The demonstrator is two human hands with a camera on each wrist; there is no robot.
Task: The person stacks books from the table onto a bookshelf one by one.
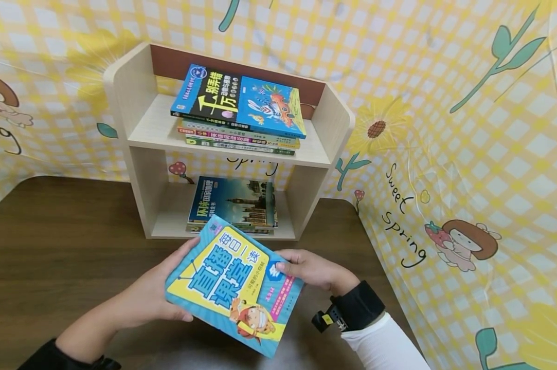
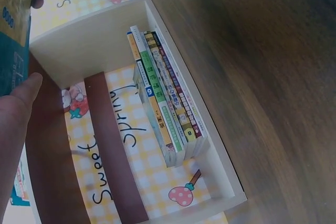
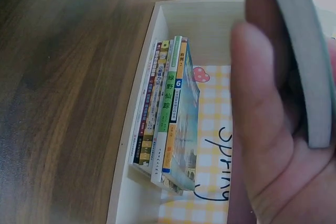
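Both hands hold the book just in front of the shelf, above the table. Left hand grips its left edge, thumb on cover; right hand pinches its right edge. Stacks lie on the shelf's upper board, more books on the lower.

A pale wooden shelf unit stands on a dark brown wooden table, backed by a yellow checked cloth printed with flowers.
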